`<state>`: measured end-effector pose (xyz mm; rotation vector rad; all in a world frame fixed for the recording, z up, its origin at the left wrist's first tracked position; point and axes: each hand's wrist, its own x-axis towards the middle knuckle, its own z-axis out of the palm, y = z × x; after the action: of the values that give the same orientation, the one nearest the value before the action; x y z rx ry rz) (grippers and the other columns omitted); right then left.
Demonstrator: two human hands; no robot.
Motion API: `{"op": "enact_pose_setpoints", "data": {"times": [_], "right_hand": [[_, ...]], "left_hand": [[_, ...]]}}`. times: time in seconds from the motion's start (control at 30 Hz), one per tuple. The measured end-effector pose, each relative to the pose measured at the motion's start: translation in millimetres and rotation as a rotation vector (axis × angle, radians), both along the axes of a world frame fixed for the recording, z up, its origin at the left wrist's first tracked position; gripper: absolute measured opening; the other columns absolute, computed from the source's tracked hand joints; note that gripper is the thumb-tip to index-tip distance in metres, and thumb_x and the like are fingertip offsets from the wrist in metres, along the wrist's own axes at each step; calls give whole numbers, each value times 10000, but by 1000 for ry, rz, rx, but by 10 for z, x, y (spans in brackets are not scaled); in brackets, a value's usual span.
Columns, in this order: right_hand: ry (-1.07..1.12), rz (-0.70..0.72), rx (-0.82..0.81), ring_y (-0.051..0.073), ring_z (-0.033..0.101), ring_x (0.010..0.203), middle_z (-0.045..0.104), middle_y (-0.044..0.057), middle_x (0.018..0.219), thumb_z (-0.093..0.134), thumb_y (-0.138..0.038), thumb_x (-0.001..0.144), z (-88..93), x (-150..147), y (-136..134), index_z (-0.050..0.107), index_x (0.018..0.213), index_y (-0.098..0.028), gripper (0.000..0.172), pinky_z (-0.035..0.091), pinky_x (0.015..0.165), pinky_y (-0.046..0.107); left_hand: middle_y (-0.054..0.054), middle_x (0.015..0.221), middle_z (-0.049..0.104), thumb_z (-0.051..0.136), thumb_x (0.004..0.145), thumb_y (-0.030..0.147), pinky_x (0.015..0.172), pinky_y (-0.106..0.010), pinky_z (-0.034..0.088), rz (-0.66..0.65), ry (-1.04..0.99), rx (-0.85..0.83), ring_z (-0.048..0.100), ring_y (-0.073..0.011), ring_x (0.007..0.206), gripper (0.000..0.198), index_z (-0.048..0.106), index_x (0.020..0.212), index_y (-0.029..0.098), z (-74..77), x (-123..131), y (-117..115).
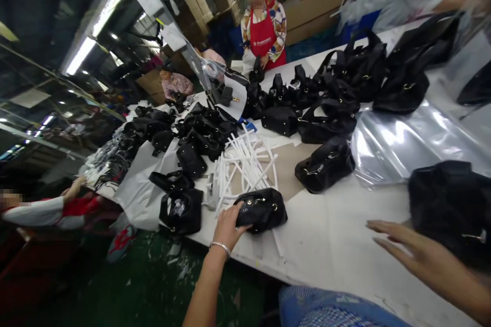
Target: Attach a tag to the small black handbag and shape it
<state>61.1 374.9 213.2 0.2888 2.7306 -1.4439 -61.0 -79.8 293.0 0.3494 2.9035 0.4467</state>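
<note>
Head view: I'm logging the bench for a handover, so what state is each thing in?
left hand: gripping the end of the small black bag.
small black bag: lying on the table.
right hand: open, fingers spread, holding nothing.
white sticks: loose, crisscrossed heap.
clear plastic sheet: spread flat, wrinkled.
middle black bag: lying untouched.

Blurred, cut off, covered
My right hand is smeared by blur. The black bag beyond it runs off the edge. My left hand covers the small bag's end.
</note>
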Motion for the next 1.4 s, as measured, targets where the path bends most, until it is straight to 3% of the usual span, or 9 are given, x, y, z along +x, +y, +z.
{"op": "enact_pose_setpoints", "data": {"times": [0.17, 0.33, 0.5, 0.67, 0.8, 0.9, 1.13, 1.23, 1.4], "right_hand": [[-222, 223, -60, 280, 663, 995, 678, 55, 1171, 557, -573, 801, -24, -210, -860, 678, 1126, -313, 434, 540, 900, 397], [-373, 188, -133, 283, 665, 1001, 702, 80, 1120, 582, -558, 781, -115, -78, -1113, 705, 1109, -263, 458, 552, 857, 354], [-434, -157, -291, 297, 668, 993, 700, 138, 1098, 591, -598, 743, -97, 204, -1282, 583, 1287, -202, 672, 574, 807, 379], [-316, -624, -423, 326, 601, 1137, 544, 188, 1337, 569, -646, 739, 4, 435, -1310, 446, 1387, -178, 809, 587, 825, 403], [-160, -764, -291, 310, 568, 1184, 525, 149, 1369, 560, -598, 788, 3, 560, -1225, 473, 1350, -203, 693, 552, 913, 415], [-102, -807, -205, 298, 583, 1159, 538, 131, 1358, 568, -564, 796, -84, 559, -1173, 511, 1306, -215, 620, 541, 920, 417], [-12, -974, -105, 224, 661, 942, 665, 109, 1103, 496, -584, 833, -370, 243, -964, 493, 1252, -178, 584, 546, 800, 357], [-39, -990, -68, 235, 657, 832, 691, 94, 951, 531, -609, 796, -397, 99, -806, 601, 1074, -172, 523, 522, 754, 363], [-39, -936, -41, 251, 629, 766, 679, 80, 750, 529, -590, 788, -345, 35, -778, 659, 734, -165, 448, 477, 695, 333]], "left_hand": [[-61, 793, 711, 664, 750, 315, 713, -310, 466, 15, -88, 17, 659, -247, 809, 148, 700, 843, 206, 34, -220, 58], [-12, 599, 663, 621, 782, 407, 567, -240, 450, -18, -374, 553, 626, -165, 576, 250, 631, 696, 173, 256, -258, 535], [-80, 794, 716, 573, 837, 417, 728, -259, 482, -315, -829, 1038, 641, -172, 735, 319, 663, 773, 118, 285, -270, 1073], [-127, 898, 703, 631, 784, 484, 765, -284, 478, -411, -1214, 1230, 623, -179, 768, 432, 682, 901, 71, 137, -376, 1659], [-148, 976, 710, 601, 804, 434, 874, -358, 485, -576, -1226, 1189, 640, -236, 912, 409, 658, 985, 72, -76, -368, 2174], [-123, 1064, 696, 531, 858, 390, 934, -365, 474, -703, -982, 1051, 628, -234, 999, 344, 663, 1021, 118, -316, -348, 2384], [-80, 1131, 670, 463, 906, 283, 874, -321, 511, -581, -606, 885, 632, -199, 1011, 280, 658, 1085, 191, -824, -440, 2312], [-80, 1079, 674, 554, 864, 255, 909, -328, 490, -622, -426, 758, 626, -193, 956, 243, 674, 1065, 190, -947, -454, 2377], [-136, 1076, 630, 667, 795, 269, 800, -306, 519, -634, -372, 515, 627, -170, 754, 383, 643, 1148, 124, -1020, -541, 2630]]}}
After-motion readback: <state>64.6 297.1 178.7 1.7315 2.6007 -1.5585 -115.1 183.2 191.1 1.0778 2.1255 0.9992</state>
